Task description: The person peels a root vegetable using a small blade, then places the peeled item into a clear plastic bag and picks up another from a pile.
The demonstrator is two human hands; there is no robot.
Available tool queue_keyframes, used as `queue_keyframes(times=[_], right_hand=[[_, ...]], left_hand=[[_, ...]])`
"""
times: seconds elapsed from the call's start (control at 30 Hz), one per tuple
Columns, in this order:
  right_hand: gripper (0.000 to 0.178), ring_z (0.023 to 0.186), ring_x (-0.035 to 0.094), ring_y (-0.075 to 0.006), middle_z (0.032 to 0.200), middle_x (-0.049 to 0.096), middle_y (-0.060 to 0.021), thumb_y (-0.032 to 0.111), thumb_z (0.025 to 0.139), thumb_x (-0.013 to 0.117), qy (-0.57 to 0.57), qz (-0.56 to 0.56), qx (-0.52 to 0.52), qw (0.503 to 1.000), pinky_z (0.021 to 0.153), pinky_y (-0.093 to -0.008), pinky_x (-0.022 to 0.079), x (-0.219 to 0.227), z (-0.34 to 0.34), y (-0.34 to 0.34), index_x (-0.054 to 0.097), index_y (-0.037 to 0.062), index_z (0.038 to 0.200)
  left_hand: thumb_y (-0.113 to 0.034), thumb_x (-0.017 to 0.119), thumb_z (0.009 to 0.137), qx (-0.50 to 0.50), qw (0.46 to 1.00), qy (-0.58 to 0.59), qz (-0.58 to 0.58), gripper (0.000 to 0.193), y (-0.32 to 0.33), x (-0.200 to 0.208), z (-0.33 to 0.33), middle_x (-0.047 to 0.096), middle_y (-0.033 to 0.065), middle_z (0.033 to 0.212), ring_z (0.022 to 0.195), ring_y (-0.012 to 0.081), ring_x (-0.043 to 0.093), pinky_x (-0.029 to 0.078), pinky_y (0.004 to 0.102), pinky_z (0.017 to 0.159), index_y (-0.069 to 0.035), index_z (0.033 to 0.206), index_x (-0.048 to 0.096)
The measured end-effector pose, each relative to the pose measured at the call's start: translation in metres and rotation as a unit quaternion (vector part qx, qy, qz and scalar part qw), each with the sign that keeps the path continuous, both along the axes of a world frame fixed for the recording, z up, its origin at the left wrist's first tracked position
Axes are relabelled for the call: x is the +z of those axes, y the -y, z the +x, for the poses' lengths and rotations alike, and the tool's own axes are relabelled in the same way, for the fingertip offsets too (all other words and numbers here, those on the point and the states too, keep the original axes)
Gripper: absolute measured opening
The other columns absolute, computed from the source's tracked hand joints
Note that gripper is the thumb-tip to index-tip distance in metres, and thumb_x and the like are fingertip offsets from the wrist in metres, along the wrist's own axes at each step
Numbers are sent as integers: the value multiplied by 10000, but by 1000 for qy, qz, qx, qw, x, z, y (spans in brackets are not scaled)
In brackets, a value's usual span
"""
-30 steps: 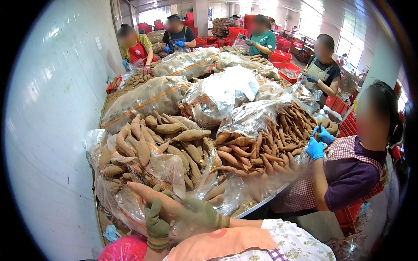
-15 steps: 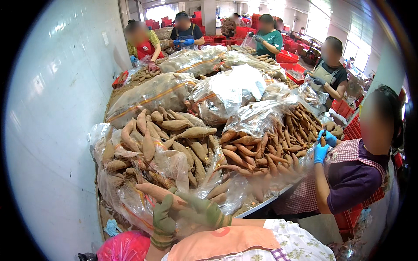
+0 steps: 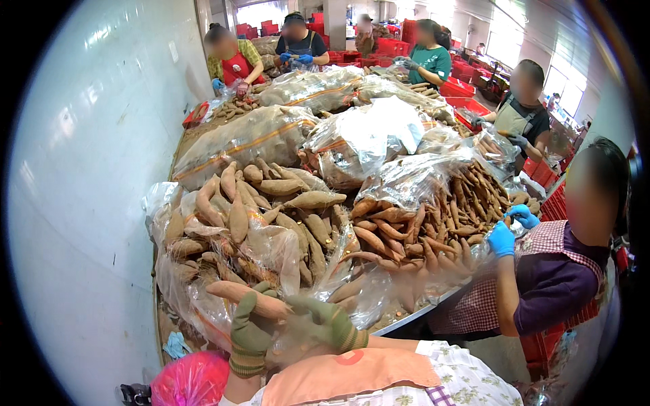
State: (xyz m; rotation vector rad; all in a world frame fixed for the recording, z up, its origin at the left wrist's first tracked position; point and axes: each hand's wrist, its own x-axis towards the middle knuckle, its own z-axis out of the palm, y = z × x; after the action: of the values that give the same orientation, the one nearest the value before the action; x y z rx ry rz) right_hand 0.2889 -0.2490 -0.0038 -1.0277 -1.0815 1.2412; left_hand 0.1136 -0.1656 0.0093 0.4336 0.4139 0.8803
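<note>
My left hand (image 3: 250, 335), in a green knit glove with a striped cuff, is closed around a long reddish-brown sweet potato (image 3: 240, 296). At the right end of this sweet potato is my right hand (image 3: 326, 323), gloved the same way. Its fingers look curled, but a blur over them hides whatever they may hold. Just beyond both hands lies a heap of sweet potatoes (image 3: 237, 220) in a torn clear plastic bag (image 3: 179, 291). A redder heap of sweet potatoes (image 3: 389, 237) spreads to its right.
Full sacks (image 3: 247, 145) cover the table's far part. A white wall (image 3: 88, 203) runs along the left. Close on my right, a co-worker's blue-gloved hand (image 3: 501, 240) is at the table edge. A pink plastic bag (image 3: 189, 379) sits at lower left. Others work farther back.
The view has shifted slightly, and my hands keep nearly the same hold on the sweet potato. A co-worker in a beige apron has moved their hands apart.
</note>
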Motion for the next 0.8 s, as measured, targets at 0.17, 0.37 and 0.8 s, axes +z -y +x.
queue_keyframes(times=[0.17,0.37,0.8], right_hand=[[397,987,661,-96,1092,732,-63,195,1012,665,63,-79,-44,994,880,-264,540,27,7,0,624,-28,1338],[414,959,683,-120,1043,741,-79,311,1075,540,48,-135,-87,986,830,-253,526,2,14,-6,652,-34,1274],[370,866,653,-116,925,730,-68,306,1084,513,22,-115,-105,988,812,-280,529,4,18,-1,709,9,1186]], left_hand=[[-304,643,989,69,997,29,26,531,-6,-5,-9,709,149,1195,1113,305,677,540,483,995,14,1402,543],[-343,666,983,63,997,44,27,575,-10,-6,-13,690,163,1281,1178,309,661,519,489,1047,4,1421,535],[-329,699,956,69,996,49,6,548,-11,3,-1,698,136,1182,1098,301,666,529,475,998,-8,1376,553]])
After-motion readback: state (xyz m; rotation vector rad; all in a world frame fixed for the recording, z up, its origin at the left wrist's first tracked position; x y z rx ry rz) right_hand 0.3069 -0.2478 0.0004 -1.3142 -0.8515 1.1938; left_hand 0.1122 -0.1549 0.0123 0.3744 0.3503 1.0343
